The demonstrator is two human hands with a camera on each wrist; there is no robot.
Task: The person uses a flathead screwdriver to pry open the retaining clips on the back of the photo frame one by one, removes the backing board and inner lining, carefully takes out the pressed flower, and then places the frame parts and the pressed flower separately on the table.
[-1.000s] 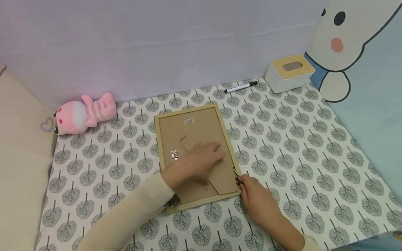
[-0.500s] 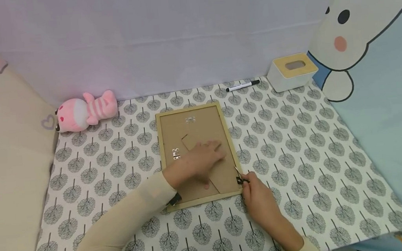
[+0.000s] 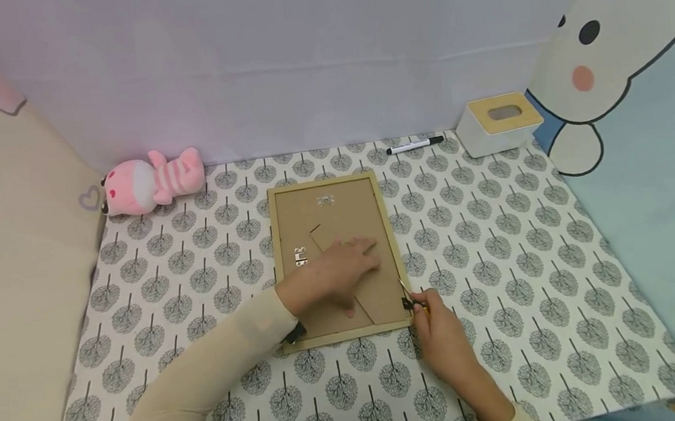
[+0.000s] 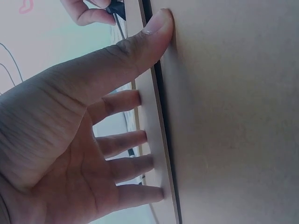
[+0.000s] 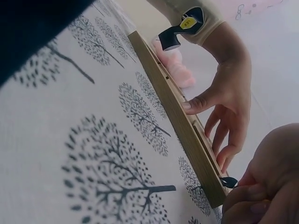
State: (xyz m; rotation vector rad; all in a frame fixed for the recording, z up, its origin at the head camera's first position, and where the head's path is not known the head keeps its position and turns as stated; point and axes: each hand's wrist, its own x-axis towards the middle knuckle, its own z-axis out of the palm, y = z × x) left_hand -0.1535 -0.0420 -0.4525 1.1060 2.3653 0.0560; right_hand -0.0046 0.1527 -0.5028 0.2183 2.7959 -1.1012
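Note:
A picture frame (image 3: 278, 241) with a light wooden border lies back up, its brown backboard (image 3: 349, 203) showing. Across the backboard runs the flat stand leg (image 3: 364, 288). My left hand (image 3: 342, 269) presses on the back with fingers spread; in the left wrist view the left hand (image 4: 60, 149) has its thumb on the board and its fingertips against it. At the lower right corner my right hand (image 3: 442, 334) grips a small tool (image 3: 405, 289) with a thin metal shaft, its tip at the inner border edge. The fingers mostly cover its handle, so its kind is unclear.
Two metal hangers (image 3: 301, 256) are fixed to the backboard. A pink plush toy (image 3: 153, 180) lies at the back left. At the back right are a marker (image 3: 414, 145) and a tissue box (image 3: 500, 125). A tree-patterned cloth (image 3: 493, 224) covers the table.
The whole view has shifted slightly. The tool in my right hand has moved a little at the frame's border, its shaft now showing more. My left hand stays in place on the backboard.

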